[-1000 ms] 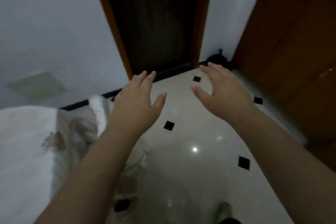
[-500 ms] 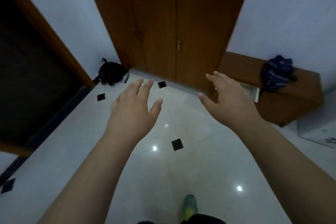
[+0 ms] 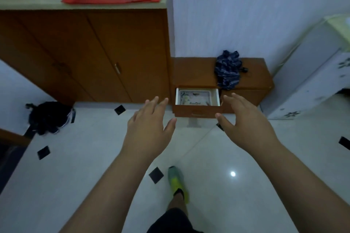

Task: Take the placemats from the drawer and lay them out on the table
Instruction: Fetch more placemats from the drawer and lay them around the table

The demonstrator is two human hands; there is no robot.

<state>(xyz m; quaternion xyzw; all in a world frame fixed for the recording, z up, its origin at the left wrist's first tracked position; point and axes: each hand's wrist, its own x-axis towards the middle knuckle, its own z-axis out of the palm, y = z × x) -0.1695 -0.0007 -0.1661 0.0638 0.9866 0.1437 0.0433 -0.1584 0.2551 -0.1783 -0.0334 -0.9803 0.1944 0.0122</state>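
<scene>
Ahead in the open drawer [image 3: 198,108] lie the placemats [image 3: 195,98]; I should bring both spread, empty hands [image 3: 151,125] [image 3: 244,121] down to their edges.

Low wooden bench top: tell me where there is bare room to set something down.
The low brown wooden bench is bare on its left, from the tall brown cabinet to the crumpled dark blue striped cloth. A narrower strip lies right of it. The cloth crowds the middle.
</scene>
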